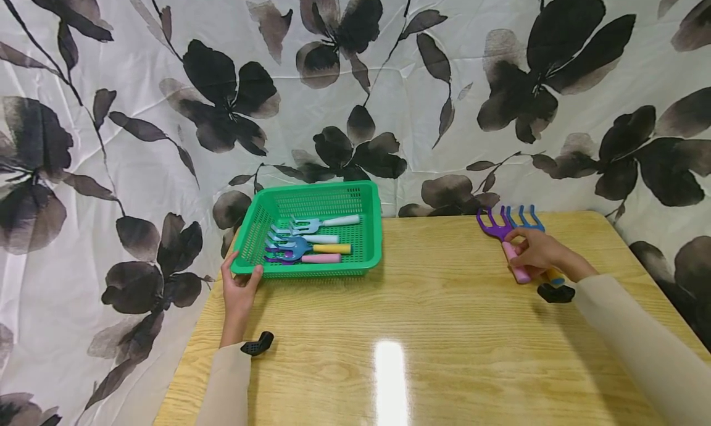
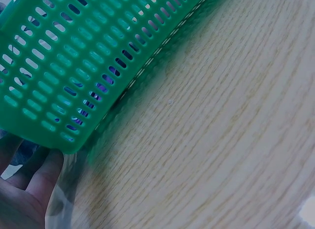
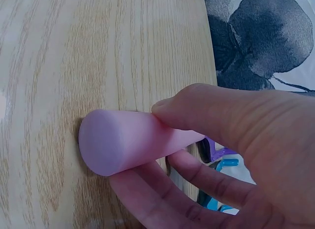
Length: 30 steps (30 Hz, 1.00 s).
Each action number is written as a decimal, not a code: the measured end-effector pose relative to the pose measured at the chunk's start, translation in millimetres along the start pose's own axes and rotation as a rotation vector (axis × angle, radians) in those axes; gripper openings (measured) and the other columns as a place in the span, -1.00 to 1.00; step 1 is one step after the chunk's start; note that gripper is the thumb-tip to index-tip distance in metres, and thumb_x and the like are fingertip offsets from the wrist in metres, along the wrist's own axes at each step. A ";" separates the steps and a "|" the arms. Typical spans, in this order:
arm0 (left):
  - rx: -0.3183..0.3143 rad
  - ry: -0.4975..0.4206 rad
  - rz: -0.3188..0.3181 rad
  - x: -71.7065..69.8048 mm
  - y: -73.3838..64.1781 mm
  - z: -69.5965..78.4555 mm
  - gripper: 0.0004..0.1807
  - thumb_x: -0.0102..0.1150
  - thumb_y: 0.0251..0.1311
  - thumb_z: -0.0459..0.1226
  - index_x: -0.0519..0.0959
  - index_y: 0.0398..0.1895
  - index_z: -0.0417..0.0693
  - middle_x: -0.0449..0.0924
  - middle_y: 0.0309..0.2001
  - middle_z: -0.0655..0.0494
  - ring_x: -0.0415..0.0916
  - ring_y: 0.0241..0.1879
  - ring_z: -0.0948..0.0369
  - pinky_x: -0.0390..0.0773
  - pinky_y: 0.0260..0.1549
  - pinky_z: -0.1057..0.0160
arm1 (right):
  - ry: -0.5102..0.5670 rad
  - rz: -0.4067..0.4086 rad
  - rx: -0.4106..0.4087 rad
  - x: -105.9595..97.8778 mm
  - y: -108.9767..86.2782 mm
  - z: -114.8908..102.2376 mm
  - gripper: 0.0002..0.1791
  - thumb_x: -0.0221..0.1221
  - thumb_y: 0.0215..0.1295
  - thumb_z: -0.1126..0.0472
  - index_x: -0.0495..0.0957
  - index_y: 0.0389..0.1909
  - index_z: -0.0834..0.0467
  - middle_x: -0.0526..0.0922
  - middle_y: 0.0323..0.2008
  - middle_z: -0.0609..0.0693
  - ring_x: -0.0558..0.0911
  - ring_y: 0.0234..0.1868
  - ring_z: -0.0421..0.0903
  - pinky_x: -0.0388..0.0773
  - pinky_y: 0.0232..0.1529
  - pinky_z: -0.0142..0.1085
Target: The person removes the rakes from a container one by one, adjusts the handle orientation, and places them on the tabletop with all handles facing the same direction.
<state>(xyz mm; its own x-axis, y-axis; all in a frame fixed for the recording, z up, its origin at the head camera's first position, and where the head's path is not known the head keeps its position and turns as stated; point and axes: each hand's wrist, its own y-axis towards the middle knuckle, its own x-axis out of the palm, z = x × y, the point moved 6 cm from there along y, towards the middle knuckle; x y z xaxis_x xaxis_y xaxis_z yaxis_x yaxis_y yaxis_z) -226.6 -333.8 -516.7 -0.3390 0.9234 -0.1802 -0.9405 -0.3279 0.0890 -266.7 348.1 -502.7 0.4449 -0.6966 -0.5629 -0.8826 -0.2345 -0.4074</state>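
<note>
At the back right of the table, my right hand point(image 1: 536, 253) pinches the pink handle of a small purple garden fork point(image 1: 498, 228). In the right wrist view, thumb and fingers lie on opposite sides of that pink handle point(image 3: 128, 140). A blue fork point(image 1: 524, 221) lies just beside it, its yellow handle mostly hidden under my right hand. My left hand point(image 1: 239, 293) holds the near left corner of a green slotted basket point(image 1: 311, 271), thumb at the front and fingers at the left side. Several forks, such as a blue one with a yellow handle point(image 1: 332, 249), lie in the basket.
The wooden table point(image 1: 444, 327) ends at the back against a white cloth point(image 1: 433, 167) printed with dark flowers. A bright light reflection shows on the table's near middle. Each wrist carries a small black camera.
</note>
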 end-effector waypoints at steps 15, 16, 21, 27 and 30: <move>-0.056 -0.009 -0.032 0.9 -6.6 15.1 -0.13 0.30 0.40 -0.14 0.02 0.63 0.22 0.32 0.42 -0.25 0.36 0.32 0.00 0.43 -0.05 0.57 | -0.003 -0.001 0.000 0.8 -0.5 0.1 -0.33 0.34 0.32 0.35 0.21 0.32 0.42 0.56 -0.22 0.22 0.65 -0.38 0.00 0.72 -0.37 -0.02; -0.055 -0.013 -0.030 0.6 -5.1 11.3 -0.14 0.30 0.39 -0.13 0.02 0.62 0.25 0.32 0.42 -0.24 0.36 0.32 0.00 0.42 -0.04 0.57 | -0.005 -0.003 0.001 0.7 -0.6 0.2 -0.33 0.34 0.32 0.35 0.21 0.32 0.41 0.55 -0.22 0.22 0.65 -0.37 0.00 0.72 -0.37 -0.02; -0.030 -0.013 -0.014 -0.6 0.5 -1.7 -0.15 0.31 0.38 -0.07 0.05 0.60 0.36 0.35 0.40 -0.17 0.37 0.33 -0.01 0.43 -0.05 0.58 | -0.014 -0.012 0.007 0.5 -0.9 0.9 -0.35 0.33 0.33 0.35 0.21 0.31 0.40 0.55 -0.22 0.23 0.65 -0.37 0.00 0.72 -0.35 -0.02; -0.003 -0.015 -0.004 -0.3 0.7 -2.7 -0.17 0.31 0.38 -0.08 0.08 0.59 0.36 0.39 0.36 -0.16 0.40 0.29 0.02 0.45 -0.05 0.56 | -0.026 -0.007 0.004 0.9 -0.4 0.6 -0.35 0.34 0.32 0.35 0.22 0.31 0.40 0.55 -0.22 0.23 0.66 -0.39 0.00 0.72 -0.37 -0.02; -0.003 -0.020 -0.005 0.5 0.7 -2.0 -0.18 0.30 0.39 -0.09 0.07 0.59 0.35 0.39 0.37 -0.17 0.40 0.28 0.03 0.45 -0.04 0.55 | -0.043 -0.001 -0.003 1.6 0.4 0.4 -0.34 0.35 0.31 0.35 0.23 0.30 0.41 0.56 -0.24 0.23 0.65 -0.42 -0.01 0.71 -0.40 -0.04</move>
<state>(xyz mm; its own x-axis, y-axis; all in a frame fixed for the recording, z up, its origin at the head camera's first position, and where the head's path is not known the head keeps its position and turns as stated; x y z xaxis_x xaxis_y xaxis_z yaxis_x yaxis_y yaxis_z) -227.4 -334.0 -518.7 -0.3334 0.9289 -0.1613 -0.9424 -0.3234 0.0855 -266.3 347.1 -504.0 0.4518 -0.6668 -0.5927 -0.8825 -0.2370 -0.4062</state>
